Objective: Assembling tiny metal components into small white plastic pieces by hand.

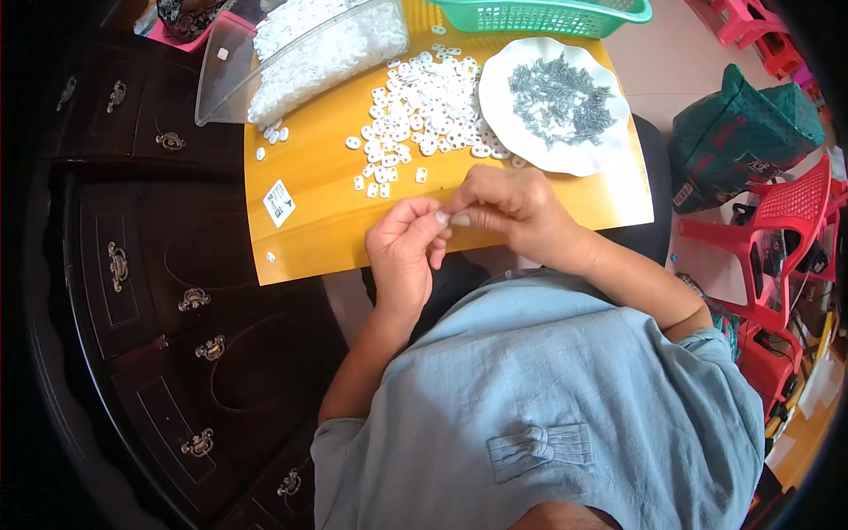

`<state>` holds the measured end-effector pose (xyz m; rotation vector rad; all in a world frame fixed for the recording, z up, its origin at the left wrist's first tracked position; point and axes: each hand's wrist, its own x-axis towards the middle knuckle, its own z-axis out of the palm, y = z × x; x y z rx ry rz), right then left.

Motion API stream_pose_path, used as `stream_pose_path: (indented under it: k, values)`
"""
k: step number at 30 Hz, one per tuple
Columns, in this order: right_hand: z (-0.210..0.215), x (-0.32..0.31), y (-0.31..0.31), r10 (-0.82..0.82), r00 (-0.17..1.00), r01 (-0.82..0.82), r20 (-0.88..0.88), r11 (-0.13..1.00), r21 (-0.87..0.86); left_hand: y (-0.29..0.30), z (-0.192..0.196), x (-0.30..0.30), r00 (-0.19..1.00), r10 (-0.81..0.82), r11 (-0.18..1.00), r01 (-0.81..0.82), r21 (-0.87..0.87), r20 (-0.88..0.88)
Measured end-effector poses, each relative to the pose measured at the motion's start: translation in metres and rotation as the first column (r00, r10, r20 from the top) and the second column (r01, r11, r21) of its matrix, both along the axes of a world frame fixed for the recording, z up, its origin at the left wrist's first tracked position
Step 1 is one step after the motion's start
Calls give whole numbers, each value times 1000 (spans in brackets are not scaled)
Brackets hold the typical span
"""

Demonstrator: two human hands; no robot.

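Observation:
My left hand and my right hand meet fingertip to fingertip above the near edge of the yellow table. Both are closed in a pinch; whatever lies between the fingertips is too small and hidden to name. Just beyond them spreads a heap of small white plastic pieces with holes, a few lying loose toward me. To the right of that heap, a white wavy-rimmed plate carries many small grey metal pins.
A clear plastic bin full of white pieces leans at the back left. Behind the plate stands a green basket. Dark drawers line the left. On the right are a green bag and a red plastic chair.

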<state>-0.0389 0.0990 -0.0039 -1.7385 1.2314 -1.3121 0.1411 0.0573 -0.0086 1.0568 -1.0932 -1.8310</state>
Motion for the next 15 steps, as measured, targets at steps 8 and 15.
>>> stream_pose_path:
  k: [8, 15]
  values:
    - [-11, 15, 6, -20, 996, 19, 90, 1000, 15, 7, 3, 9, 998, 10, 986, 1, 166, -63]
    - [-17, 9, 2, -124, 990, 110, -72, 978, -177, -10, -9, 10, 981, 25, 959, 30, -281, 192]
